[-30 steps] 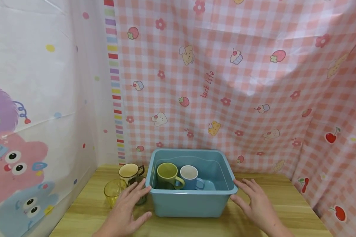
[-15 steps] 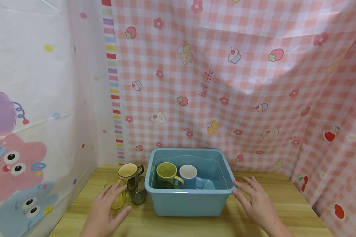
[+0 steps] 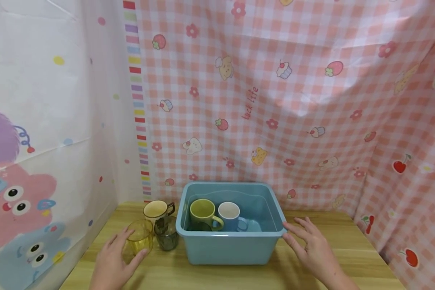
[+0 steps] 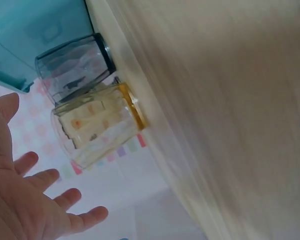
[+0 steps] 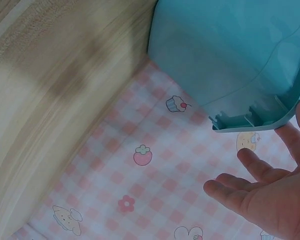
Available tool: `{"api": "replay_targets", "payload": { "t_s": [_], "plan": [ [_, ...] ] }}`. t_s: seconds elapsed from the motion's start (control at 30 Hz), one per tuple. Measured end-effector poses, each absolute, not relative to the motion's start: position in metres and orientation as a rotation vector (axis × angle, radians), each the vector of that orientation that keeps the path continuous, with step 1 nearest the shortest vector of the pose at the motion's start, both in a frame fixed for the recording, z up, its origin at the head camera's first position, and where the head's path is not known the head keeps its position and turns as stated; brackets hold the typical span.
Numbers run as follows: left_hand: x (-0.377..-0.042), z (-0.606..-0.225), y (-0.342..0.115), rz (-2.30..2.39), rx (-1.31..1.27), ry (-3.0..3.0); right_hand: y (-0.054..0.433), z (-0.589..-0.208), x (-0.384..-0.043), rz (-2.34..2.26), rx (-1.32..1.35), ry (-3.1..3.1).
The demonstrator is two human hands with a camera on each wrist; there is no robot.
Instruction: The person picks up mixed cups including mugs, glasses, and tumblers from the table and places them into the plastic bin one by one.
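Note:
A blue plastic bin (image 3: 232,249) stands on the wooden table, holding a green mug (image 3: 202,209) and a blue mug with a white inside (image 3: 229,217). Left of the bin are a yellow glass cup (image 3: 140,237), a dark grey glass cup (image 3: 166,233) and, behind them, a brown-rimmed cup with a handle (image 3: 156,209). My left hand (image 3: 113,257) is beside the yellow cup with its fingers spread; the left wrist view shows a gap between the palm and that cup. My right hand (image 3: 311,249) touches the bin's right rim with extended fingers.
A pink checked cloth (image 3: 261,100) hangs right behind the bin. A white cartoon-print cloth (image 3: 50,121) closes the left side, and cherry-print cloth (image 3: 413,193) the right. Wooden tabletop (image 3: 351,249) extends right of the bin.
My left hand has let go of the bin's left rim and moved left, past the glass cups, to the yellow cup's left side. My right hand has stayed at the right rim.

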State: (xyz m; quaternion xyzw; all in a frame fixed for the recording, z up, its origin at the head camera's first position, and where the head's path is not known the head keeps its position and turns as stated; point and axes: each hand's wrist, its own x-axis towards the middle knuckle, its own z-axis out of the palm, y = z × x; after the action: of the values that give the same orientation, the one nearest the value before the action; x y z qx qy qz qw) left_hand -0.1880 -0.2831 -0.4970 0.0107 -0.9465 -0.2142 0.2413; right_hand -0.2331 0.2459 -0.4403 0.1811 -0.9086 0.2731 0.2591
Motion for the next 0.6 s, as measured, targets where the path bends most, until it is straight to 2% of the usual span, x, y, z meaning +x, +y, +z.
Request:
{"api": "replay_targets", "payload": {
  "t_s": [0.6],
  "plan": [
    [-0.214,-0.501,-0.295,-0.595,0.202,-2.738,0.247,-0.443,-0.233,0.761,0.49,-2.456]
  ]
}}
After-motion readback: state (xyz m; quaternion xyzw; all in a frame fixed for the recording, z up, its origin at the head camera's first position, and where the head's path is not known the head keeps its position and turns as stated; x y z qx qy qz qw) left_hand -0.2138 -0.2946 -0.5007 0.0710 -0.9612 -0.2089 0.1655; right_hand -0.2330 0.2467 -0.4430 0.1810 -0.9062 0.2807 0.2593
